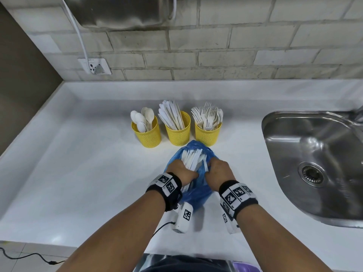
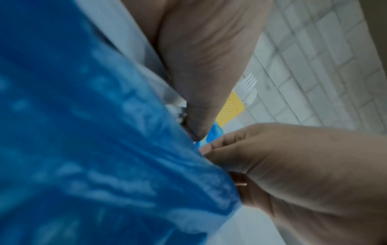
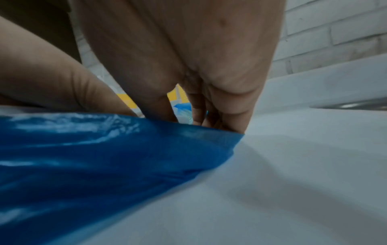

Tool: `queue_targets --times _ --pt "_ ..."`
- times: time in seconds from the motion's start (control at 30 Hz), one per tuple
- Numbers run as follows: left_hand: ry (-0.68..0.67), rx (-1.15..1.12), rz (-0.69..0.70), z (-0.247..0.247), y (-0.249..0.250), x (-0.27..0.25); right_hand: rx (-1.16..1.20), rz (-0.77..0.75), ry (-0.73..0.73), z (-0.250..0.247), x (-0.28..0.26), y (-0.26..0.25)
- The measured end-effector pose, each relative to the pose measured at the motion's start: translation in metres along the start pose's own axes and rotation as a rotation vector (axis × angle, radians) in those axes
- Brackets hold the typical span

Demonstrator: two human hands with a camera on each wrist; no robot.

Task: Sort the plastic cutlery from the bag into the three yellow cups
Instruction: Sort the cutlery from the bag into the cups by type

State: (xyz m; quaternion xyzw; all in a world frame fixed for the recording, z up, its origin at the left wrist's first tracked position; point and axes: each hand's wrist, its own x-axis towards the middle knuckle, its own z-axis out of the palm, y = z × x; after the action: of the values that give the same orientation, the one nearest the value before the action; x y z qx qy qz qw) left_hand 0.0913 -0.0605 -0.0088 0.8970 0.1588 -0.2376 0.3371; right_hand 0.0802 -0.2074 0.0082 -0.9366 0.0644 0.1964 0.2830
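Note:
Three yellow mesh cups stand in a row: spoons [image 1: 146, 132] on the left, knives [image 1: 177, 128] in the middle, forks [image 1: 208, 132] on the right. In front of them a blue plastic bag [image 1: 196, 187] lies on the counter, with a bundle of white cutlery [image 1: 191, 159] sticking out of its mouth. My left hand [image 1: 181, 168] grips that bundle at the bag's left side. At the bag's right rim my right hand [image 1: 213, 166] pinches the blue plastic [image 3: 125, 149]. In the left wrist view the right hand's fingers [image 2: 220, 149] curl on the bag [image 2: 83, 132]. What else the bag holds is hidden.
A steel sink [image 1: 314, 163] is sunk into the white counter [image 1: 88, 173] to the right. A brick wall with a socket [image 1: 95, 66] and white cable runs behind the cups. The counter's front edge is near my body; a black cable [image 1: 29, 257] lies on the floor at the left.

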Motion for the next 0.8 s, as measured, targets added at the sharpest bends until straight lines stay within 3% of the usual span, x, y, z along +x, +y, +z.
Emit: queue_targets --times 0.3,0.6,0.8 --pt "0.099 0.232 0.025 0.008 0.007 0.004 -0.077 -0.001 0.012 0.003 0.006 -0.006" --pt "0.074 0.309 0.026 -0.001 0.011 0.011 -0.053 0.043 -0.069 -0.001 0.013 -0.015" --pt "0.02 0.237 0.004 0.001 0.017 0.009 -0.02 0.05 -0.073 -0.001 0.011 -0.019"
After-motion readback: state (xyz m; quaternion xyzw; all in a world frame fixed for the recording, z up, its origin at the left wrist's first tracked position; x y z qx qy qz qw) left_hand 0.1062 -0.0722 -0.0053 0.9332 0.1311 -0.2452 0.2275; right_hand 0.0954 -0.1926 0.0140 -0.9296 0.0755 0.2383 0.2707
